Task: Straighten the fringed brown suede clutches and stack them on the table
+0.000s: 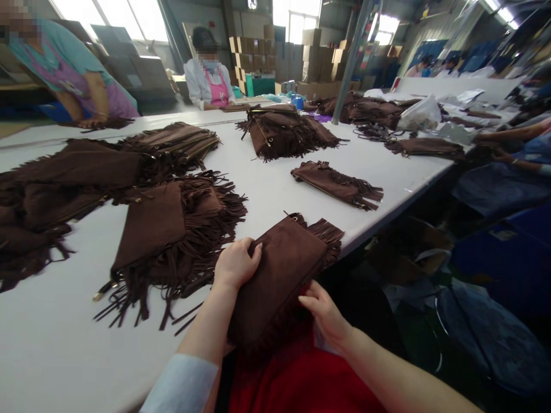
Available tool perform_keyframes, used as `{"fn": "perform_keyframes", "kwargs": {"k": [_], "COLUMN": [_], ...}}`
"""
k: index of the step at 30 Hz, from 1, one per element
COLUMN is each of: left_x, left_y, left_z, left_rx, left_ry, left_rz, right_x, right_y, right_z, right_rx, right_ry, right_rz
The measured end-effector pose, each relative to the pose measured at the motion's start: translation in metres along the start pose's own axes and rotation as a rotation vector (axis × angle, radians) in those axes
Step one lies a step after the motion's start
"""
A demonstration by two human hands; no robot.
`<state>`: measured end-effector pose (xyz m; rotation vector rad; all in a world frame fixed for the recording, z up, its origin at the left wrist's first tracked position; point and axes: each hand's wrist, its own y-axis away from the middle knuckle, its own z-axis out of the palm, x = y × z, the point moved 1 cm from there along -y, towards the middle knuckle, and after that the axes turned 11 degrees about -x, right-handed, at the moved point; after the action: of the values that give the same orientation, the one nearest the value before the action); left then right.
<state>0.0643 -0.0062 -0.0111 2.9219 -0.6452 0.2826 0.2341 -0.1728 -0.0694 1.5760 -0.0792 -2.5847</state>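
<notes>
A brown suede-like fringed bag (279,258) lies tilted over the table's near edge in front of me, its fringe spread at the far right corner. My left hand (236,265) grips its left edge, thumb on top and the other fingers partly hidden. At the lower right edge, my right hand (325,312) pinches the bag's border, its fingertips partly out of sight. Beside my left hand, a stack of similar fringed bags (155,226) rests on the white table (81,338). Another folded fringed bag (336,183) lies just beyond the one I hold.
More brown bags (81,166) are heaped at the left, with another pile (275,129) farther back. Two people stand across the table, one in a pink apron (217,89). A metal post (350,63) rises at the back. Right of the table edge sits an open carton (408,249).
</notes>
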Motion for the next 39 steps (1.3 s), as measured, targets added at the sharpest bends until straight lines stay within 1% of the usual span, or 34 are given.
{"fn": "perform_keyframes", "kwargs": {"k": [3, 5, 7, 10, 12, 13, 15, 17, 19, 21, 22, 23, 24, 25, 27, 28, 29, 30, 31, 32, 33, 35, 37, 39], "left_x": [0.000, 0.000, 0.000, 0.001, 0.002, 0.002, 0.002, 0.002, 0.001, 0.000, 0.000, 0.000, 0.000, 0.000, 0.000, 0.000, -0.001, -0.001, -0.001, -0.001, -0.001, -0.001, -0.001, -0.001], "left_y": [0.000, 0.001, 0.001, 0.001, 0.001, 0.001, 0.001, 0.001, 0.001, 0.001, 0.001, 0.001, 0.000, 0.000, 0.000, 0.000, 0.000, 0.000, 0.000, 0.000, 0.000, 0.000, 0.001, 0.000], "left_z": [0.000, 0.000, 0.000, -0.001, -0.002, -0.002, -0.002, -0.002, -0.001, 0.000, 0.000, 0.000, 0.000, 0.000, 0.001, 0.001, 0.001, 0.001, 0.001, 0.001, 0.001, 0.000, 0.000, 0.001], "left_rx": [0.007, 0.011, 0.016, 0.014, 0.008, 0.006, 0.005, 0.010, 0.016, 0.015, 0.014, 0.012, 0.009, 0.006, 0.003, 0.003, 0.003, 0.007, 0.012, 0.015, 0.018, 0.021, 0.021, 0.026], "left_ry": [0.005, 0.010, 0.013, 0.016, 0.018, 0.019, 0.020, 0.018, 0.019, 0.020, 0.020, 0.019, 0.016, 0.012, 0.004, 0.002, 0.002, 0.003, 0.006, 0.011, 0.015, 0.021, 0.023, 0.020], "left_rz": [-0.003, -0.002, -0.003, -0.007, -0.011, -0.014, -0.015, -0.013, -0.008, -0.002, -0.001, -0.003, -0.005, -0.006, -0.007, -0.005, -0.001, 0.002, 0.005, 0.008, 0.008, 0.005, 0.002, 0.005], "right_x": [0.000, 0.004, 0.009, 0.014, 0.016, 0.017, 0.022, 0.029, 0.040, 0.052, 0.056, 0.058, 0.058, 0.056, 0.044, 0.036, 0.027, 0.019, 0.011, 0.005, 0.001, -0.003, -0.003, -0.001], "right_y": [0.002, 0.002, -0.001, -0.007, -0.010, -0.010, -0.005, 0.004, 0.019, 0.033, 0.038, 0.041, 0.041, 0.038, 0.027, 0.020, 0.014, 0.008, 0.004, 0.001, -0.001, -0.003, -0.004, -0.006], "right_z": [0.018, 0.026, 0.031, 0.033, 0.033, 0.032, 0.028, 0.024, 0.018, 0.011, 0.006, 0.001, -0.005, -0.011, -0.022, -0.026, -0.028, -0.028, -0.026, -0.023, -0.019, -0.010, -0.002, 0.002], "right_rx": [-0.177, -0.229, -0.180, -0.048, -0.027, -0.042, -0.092, -0.166, -0.298, -0.450, -0.495, -0.494, -0.437, -0.331, -0.077, 0.018, 0.063, 0.067, 0.040, -0.002, -0.043, -0.102, -0.105, -0.066], "right_ry": [-0.179, -0.208, -0.196, -0.126, -0.034, 0.032, 0.179, 0.309, 0.387, 0.460, 0.497, 0.532, 0.564, 0.581, 0.545, 0.506, 0.466, 0.430, 0.399, 0.375, 0.348, 0.256, 0.154, 0.104], "right_rz": [0.157, 0.213, 0.226, 0.232, 0.266, 0.297, 0.351, 0.377, 0.434, 0.532, 0.581, 0.600, 0.579, 0.520, 0.322, 0.203, 0.096, 0.015, -0.032, -0.043, -0.022, 0.071, 0.155, 0.196]}}
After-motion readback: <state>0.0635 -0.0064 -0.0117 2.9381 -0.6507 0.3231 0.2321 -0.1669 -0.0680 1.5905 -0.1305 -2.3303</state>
